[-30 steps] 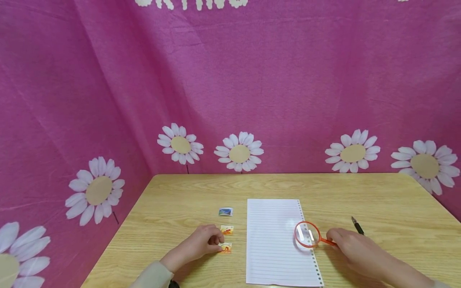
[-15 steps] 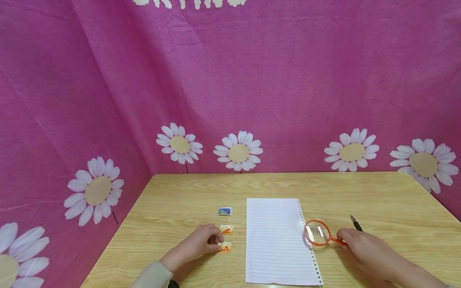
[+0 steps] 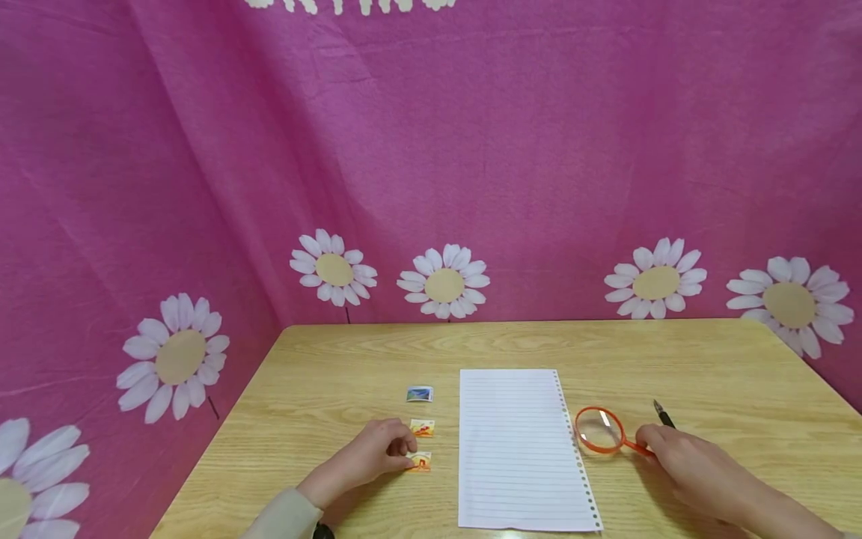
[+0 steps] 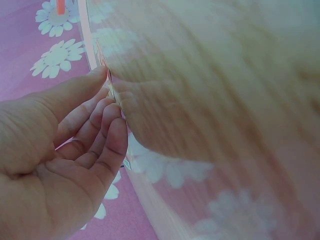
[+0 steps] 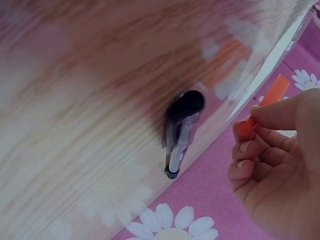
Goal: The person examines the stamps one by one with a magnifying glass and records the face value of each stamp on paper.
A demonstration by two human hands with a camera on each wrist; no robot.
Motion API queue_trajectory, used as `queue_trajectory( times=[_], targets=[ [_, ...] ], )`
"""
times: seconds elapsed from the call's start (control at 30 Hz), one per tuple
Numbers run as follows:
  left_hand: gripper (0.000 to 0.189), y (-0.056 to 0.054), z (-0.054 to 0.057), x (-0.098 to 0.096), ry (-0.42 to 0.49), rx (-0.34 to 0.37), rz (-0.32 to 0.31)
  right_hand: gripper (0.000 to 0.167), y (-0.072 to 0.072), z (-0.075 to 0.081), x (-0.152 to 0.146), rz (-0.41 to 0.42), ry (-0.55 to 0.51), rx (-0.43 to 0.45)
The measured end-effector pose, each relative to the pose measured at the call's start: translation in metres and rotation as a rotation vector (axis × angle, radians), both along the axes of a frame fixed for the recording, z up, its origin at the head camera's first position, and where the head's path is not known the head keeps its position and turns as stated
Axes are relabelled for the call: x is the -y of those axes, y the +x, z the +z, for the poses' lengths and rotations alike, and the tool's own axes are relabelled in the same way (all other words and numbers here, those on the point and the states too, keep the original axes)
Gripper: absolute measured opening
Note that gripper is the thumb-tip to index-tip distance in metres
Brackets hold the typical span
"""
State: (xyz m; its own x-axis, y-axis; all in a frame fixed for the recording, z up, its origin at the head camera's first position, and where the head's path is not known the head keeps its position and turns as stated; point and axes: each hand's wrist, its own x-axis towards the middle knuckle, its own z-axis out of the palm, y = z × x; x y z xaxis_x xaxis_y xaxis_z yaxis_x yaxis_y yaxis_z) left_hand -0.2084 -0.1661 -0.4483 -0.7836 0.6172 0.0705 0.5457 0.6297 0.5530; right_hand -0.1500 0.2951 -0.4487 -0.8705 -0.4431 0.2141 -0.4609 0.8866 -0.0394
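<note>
My right hand (image 3: 697, 468) pinches the orange handle of a magnifying glass (image 3: 598, 451), whose round lens sits just right of the lined paper (image 3: 521, 449). In the right wrist view the handle (image 5: 274, 94) lies between thumb and index finger. On the left, my left hand (image 3: 367, 457) rests with its thumb tip at the left edge of a yellow-and-red stamp (image 3: 422, 462), its fingers loosely bent. Another yellow-and-red stamp (image 3: 423, 428) lies just above, and a blue stamp (image 3: 420, 394) farther back. In the left wrist view the thumb (image 4: 97, 80) meets the stamp's thin edge at the tabletop.
A black pen (image 3: 662, 412) lies beyond my right hand, partly covered by it; in the right wrist view the pen (image 5: 182, 135) shows its end. All this is on a wood-grain table (image 3: 337, 359), backed by a pink cloth (image 3: 525, 150) with white flowers.
My right hand has carried the magnifying glass rightward, from over the paper's punched edge to beside it. The left hand and stamps have stayed in place.
</note>
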Motion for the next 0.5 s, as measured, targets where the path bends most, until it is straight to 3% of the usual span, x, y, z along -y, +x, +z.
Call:
queue_trajectory(
  times=[0.17,0.5],
  targets=[
    [0.011,-0.0006,-0.0005,0.0005,0.0,0.009,0.002,0.022,0.0,-0.0013,-0.0015,-0.016,-0.024,-0.016],
    [0.011,-0.0005,0.0,0.0001,0.002,0.011,-0.001,0.018,-0.0031,0.0001,-0.0025,-0.084,-0.057,0.107]
  ],
)
